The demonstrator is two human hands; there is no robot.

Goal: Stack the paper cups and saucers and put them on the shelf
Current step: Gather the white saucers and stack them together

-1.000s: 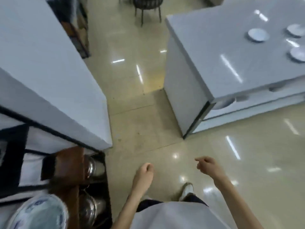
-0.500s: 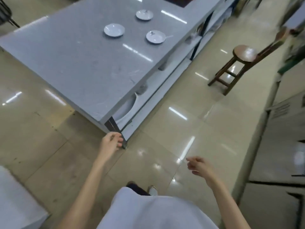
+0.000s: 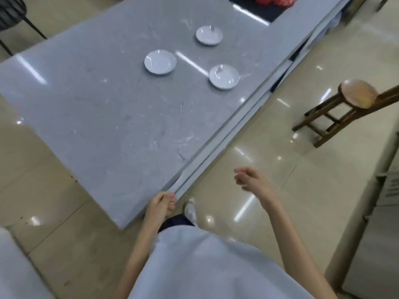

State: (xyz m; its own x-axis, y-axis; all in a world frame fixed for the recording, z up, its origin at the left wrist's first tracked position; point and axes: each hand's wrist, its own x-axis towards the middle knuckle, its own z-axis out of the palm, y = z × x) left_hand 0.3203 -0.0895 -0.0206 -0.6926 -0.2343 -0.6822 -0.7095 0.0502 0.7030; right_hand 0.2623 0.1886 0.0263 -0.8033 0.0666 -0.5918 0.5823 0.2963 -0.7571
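Note:
Three white saucers lie apart on the grey marbled table (image 3: pixel 112 117): one on the left (image 3: pixel 160 61), one further back (image 3: pixel 209 35), one nearest the right edge (image 3: pixel 224 77). No paper cups are visible. My left hand (image 3: pixel 160 205) hangs at the table's near corner with fingers loosely curled and nothing in it. My right hand (image 3: pixel 251 180) is raised over the floor to the right of the table, fingers apart and empty. Both hands are well short of the saucers.
A wooden stool (image 3: pixel 349 104) stands on the shiny tiled floor right of the table. A grey cabinet (image 3: pixel 380 223) runs along the right edge. A dark tray with red items (image 3: pixel 263 5) sits at the table's far end. A white surface (image 3: pixel 13 272) is at bottom left.
The view has swung from the floor and a white counter round to the table, which is now much closer. My left hand has come up to the table's near corner.

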